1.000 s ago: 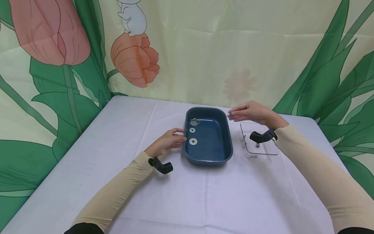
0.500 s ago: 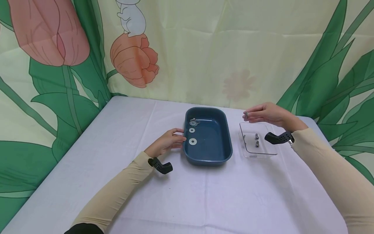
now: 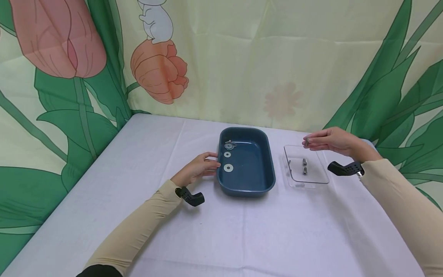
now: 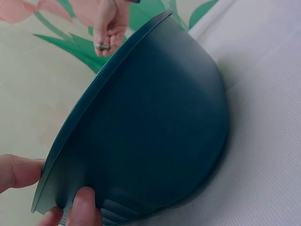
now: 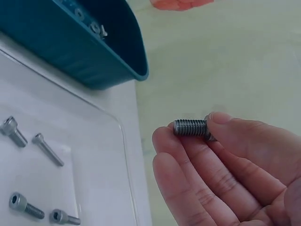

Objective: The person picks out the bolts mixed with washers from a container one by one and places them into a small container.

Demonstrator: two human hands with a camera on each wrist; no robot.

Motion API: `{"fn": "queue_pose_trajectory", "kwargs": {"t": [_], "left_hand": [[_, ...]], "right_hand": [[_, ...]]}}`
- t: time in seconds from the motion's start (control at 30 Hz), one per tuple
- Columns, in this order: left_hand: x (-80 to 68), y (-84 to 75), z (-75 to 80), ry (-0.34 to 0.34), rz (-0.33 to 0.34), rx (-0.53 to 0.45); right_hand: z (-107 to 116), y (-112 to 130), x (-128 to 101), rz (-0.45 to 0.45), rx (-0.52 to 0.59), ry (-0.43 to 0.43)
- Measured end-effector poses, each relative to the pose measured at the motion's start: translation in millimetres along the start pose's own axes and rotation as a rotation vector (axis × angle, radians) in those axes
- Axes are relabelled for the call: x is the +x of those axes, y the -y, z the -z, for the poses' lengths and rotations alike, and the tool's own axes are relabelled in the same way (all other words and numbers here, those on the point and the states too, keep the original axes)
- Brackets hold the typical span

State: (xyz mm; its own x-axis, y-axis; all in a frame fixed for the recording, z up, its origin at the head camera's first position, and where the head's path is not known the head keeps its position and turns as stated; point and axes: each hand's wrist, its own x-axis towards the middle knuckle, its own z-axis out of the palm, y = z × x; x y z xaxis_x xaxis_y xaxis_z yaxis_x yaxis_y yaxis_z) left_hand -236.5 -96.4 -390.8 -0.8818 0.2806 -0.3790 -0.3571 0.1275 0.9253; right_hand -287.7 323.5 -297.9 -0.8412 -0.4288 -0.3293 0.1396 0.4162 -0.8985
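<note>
Head view: your right hand (image 3: 330, 141) has travelled rightward since a second ago, from beside the far right corner of the blue tub (image 3: 263, 181) to a spot above the far edge of the clear tray (image 3: 320, 181). Your left hand (image 3: 197, 168) has not shifted; its fingers and thumb grip the tub's left rim. Washers (image 3: 228, 167) lie in the tub as before. Right wrist view: you pinch a short threaded bolt (image 5: 190, 127) between thumb and fingertips (image 5: 164, 136), clear of the tray. Its long axis runs roughly level, threaded end pointing toward the tub, head end hidden behind your thumb. Four small screws (image 5: 14, 132) lie flat in the tray below.
</note>
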Motion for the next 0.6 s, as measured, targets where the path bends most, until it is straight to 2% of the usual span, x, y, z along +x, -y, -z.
{"fn": "queue_pose_trajectory", "kwargs": {"t": [0.47,0.6], "left_hand": [[0.0,1.1,0.8,-0.006,-0.005,0.001],[-1.1,0.5,0.7,-0.005,-0.008,-0.002]], "right_hand": [[13,-18,-12,-0.026,0.038,0.032],[14,-23,-14,-0.044,0.014,0.025]]}}
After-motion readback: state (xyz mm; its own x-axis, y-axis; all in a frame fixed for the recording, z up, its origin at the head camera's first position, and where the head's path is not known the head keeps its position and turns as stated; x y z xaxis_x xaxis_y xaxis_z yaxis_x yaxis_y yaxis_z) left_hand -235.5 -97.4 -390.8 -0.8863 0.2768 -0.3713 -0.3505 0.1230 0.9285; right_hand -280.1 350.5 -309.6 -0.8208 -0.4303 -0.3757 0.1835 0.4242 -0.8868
